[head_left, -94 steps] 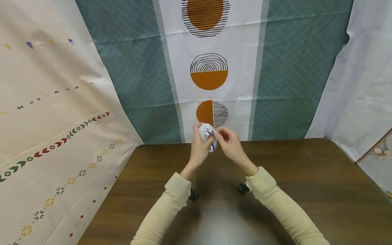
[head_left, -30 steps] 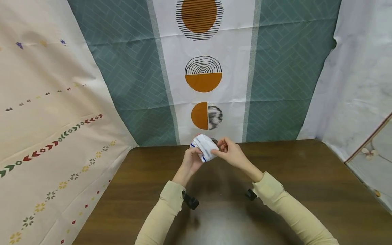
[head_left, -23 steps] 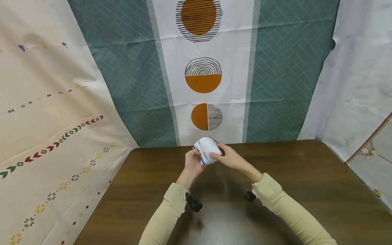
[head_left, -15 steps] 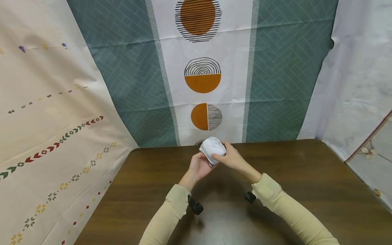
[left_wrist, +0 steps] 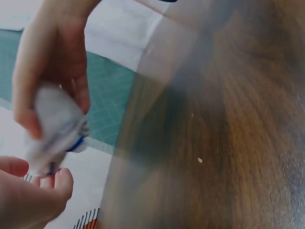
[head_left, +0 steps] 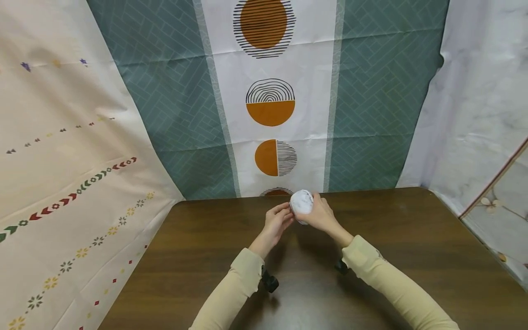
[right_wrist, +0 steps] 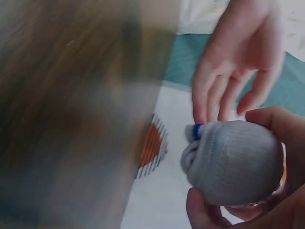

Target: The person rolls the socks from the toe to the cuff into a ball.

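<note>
A balled-up white sock (head_left: 301, 202) with blue bands is held up over the far part of the table. My right hand (head_left: 323, 216) grips it, thumb on the near side and fingers round the back. In the right wrist view the sock ball (right_wrist: 240, 164) shows a smooth, stretched outside and rolled layers at one end, with a blue band (right_wrist: 196, 130) beside them. My left hand (head_left: 275, 225) is at the ball's left, its loose fingers (right_wrist: 219, 93) reaching to the rolled end. The left wrist view shows the ball (left_wrist: 57, 114) blurred.
The dark wooden table (head_left: 198, 256) lies below both hands. A green and white patterned cloth (head_left: 177, 101) hangs behind its far edge. Cream cloth (head_left: 82, 197) hangs at the left and pale cloth (head_left: 474, 114) at the right. A small light speck (left_wrist: 200, 160) lies on the wood.
The sock went from loose folds with blue bands showing to a round, smooth ball. It moved right and turned. My left hand loosened its hold while my right hand took the ball.
</note>
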`<state>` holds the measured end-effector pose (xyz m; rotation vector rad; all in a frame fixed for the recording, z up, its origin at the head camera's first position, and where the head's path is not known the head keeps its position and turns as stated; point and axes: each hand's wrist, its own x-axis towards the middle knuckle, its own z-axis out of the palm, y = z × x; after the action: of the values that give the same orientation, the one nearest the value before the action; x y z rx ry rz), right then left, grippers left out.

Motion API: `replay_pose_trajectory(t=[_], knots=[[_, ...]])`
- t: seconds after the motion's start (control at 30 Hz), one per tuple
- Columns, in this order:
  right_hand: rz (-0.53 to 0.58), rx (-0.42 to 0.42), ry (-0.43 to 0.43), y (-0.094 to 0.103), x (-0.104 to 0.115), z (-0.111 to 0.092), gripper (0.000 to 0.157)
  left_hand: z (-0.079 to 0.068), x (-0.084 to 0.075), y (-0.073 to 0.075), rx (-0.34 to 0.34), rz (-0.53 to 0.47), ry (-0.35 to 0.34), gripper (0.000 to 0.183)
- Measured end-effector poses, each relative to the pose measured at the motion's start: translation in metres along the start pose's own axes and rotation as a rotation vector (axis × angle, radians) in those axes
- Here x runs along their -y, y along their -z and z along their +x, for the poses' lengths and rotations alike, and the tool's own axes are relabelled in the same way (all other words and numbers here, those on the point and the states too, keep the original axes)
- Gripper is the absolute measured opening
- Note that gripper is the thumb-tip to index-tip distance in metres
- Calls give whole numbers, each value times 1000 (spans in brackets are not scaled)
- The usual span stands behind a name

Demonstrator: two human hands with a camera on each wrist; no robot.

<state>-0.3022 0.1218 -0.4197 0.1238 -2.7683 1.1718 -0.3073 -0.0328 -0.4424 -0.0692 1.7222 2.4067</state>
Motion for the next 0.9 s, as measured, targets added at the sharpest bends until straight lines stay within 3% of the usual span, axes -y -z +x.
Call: replay_pose_trajectory(t=[0.2,0.4,0.53,0.67,0.8,0.9], knots=[[-142,18,-4,-5,-19,-5,87,9,13,-8,152,54,144,41],[-184,236,6,2,-26,-9,86,13,25,-17,262,248,219,40],[-143,381,44,12,-30,-6,71,13,27,-21,261,391,235,38],[-58,469,5,16,-35,-3,58,14,23,-24,226,477,272,37],[-41,487,-23,14,-39,-2,62,16,22,-23,193,467,330,33],[-31,481,-34,14,-41,-4,60,17,26,-22,201,462,333,36]])
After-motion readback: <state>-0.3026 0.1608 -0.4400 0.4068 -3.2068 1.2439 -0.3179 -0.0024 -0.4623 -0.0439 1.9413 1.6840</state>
